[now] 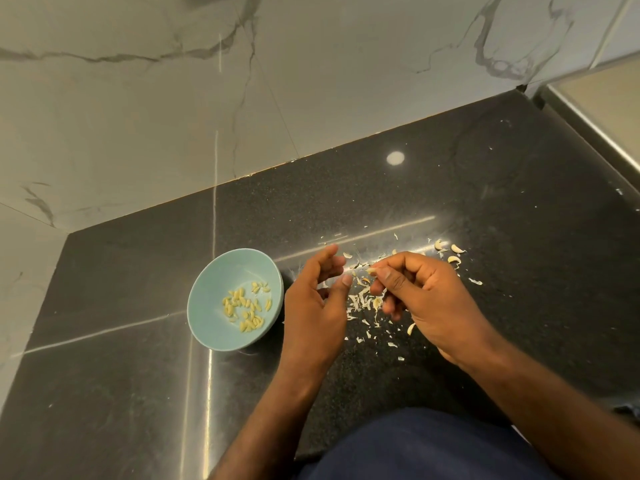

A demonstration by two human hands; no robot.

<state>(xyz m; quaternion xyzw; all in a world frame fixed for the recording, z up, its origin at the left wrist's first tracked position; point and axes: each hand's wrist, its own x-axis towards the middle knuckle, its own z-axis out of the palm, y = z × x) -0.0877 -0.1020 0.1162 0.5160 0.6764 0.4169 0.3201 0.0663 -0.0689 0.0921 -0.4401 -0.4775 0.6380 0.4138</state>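
Observation:
My right hand pinches a small pale garlic clove between thumb and forefinger, above a scatter of papery peels. My left hand hovers just left of it, fingers loosely spread and holding nothing. A light blue bowl sits left of my left hand, with several peeled yellowish cloves inside. A few unpeeled cloves lie on the dark counter beyond my right hand.
The black speckled countertop meets a marble-patterned wall at the back and left. A metal edge runs along the far right. My dark blue clothing fills the bottom centre.

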